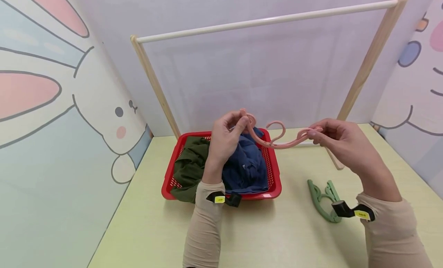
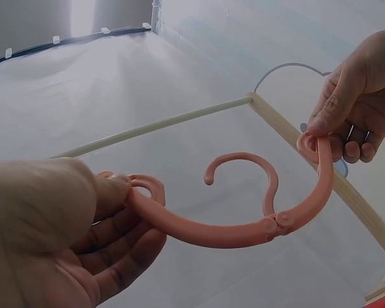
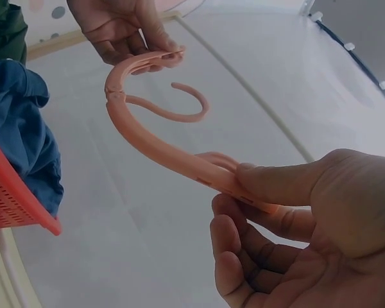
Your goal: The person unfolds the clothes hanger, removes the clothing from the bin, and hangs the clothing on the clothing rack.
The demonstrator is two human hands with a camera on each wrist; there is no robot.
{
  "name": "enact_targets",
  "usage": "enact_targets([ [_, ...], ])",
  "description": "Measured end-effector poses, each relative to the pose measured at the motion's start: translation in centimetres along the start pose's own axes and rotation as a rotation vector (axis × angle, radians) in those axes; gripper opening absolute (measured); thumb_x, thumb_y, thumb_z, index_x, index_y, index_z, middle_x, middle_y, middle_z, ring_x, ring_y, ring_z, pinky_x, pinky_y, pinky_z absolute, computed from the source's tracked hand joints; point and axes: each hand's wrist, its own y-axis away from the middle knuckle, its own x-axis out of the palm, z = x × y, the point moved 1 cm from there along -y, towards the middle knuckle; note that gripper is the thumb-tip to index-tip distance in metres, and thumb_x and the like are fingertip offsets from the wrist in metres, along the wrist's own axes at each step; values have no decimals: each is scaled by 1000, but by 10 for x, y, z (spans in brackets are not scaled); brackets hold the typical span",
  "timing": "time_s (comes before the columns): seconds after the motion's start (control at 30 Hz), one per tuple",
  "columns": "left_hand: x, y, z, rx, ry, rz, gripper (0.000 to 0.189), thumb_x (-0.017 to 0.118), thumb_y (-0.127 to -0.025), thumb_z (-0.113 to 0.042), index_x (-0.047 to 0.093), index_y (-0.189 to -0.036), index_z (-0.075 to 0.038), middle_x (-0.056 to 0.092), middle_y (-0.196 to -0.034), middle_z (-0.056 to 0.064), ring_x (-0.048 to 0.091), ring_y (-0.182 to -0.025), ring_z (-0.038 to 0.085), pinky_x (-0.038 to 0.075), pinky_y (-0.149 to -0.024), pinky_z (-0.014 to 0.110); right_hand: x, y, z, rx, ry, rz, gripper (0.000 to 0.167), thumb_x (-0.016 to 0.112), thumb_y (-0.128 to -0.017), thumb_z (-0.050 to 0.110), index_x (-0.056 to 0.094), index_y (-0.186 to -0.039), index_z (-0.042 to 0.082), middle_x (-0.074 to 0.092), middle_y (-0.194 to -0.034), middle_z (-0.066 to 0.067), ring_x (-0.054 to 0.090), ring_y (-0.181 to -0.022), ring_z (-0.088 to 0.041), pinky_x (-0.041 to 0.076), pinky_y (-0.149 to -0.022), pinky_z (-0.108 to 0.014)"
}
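A pink folding clothes hanger (image 1: pixel 282 145) is held up between both hands, its arms spread and curving upward at the ends. The left hand (image 1: pixel 225 139) pinches one end between thumb and fingers. At the other end, the right hand (image 1: pixel 349 147) pinches with thumb and index finger, the other fingers loosely bent in the right wrist view. From the middle joint, the hook (image 2: pixel 244 157) rises between the two arms. Below the left hand, a red basket (image 1: pixel 277 183) holds a dark green garment (image 1: pixel 192 164) and a navy blue garment (image 1: pixel 247 166).
A green folding hanger (image 1: pixel 322 202), folded up, lies on the table (image 1: pixel 277 233) near the right forearm. Behind the basket stands a rack with a white rail (image 1: pixel 266 21) and wooden posts (image 1: pixel 372 54). Rabbit-printed panels (image 1: pixel 114 106) flank the table.
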Motion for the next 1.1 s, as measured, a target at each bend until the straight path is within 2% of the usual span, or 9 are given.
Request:
enact_targets([
  [0.27,-2,0,1,-26,40,-84,25,65,-113,-10,73,-129,8,74,-122,24,75,-105,34,66,-93,33,0,-1,0,5,13,4,20,75,-110,23,80,-124,10,80,-101,5,71,-90,-12,57,-80,-17],
  [0.37,-3,-1,2,-30,55,-88,26,64,-113,-10,72,-130,7,74,-121,24,75,-104,32,66,-93,33,0,-2,0,9,16,5,20,75,-110,24,80,-124,11,80,-101,5,71,-90,-12,57,-80,-17],
  [0.6,-5,-1,4,-68,142,-107,28,62,-114,-9,70,-133,11,72,-121,27,75,-102,25,67,-95,42,-2,-1,-1,25,26,3,22,73,-111,27,80,-125,11,78,-99,4,70,-89,-13,56,-78,-19],
  [0.77,-8,-2,5,-86,198,-118,29,61,-115,-7,68,-136,12,71,-121,27,75,-100,17,66,-95,38,-3,-1,-1,29,31,-7,23,74,-110,27,81,-124,11,79,-99,6,69,-88,-12,55,-76,-19],
  [1.1,-10,-2,6,-75,266,-143,28,60,-115,-6,67,-134,13,72,-116,22,77,-98,16,66,-92,33,-3,-1,-2,36,15,-6,24,74,-110,26,80,-126,9,79,-97,6,70,-87,-12,55,-76,-19],
])
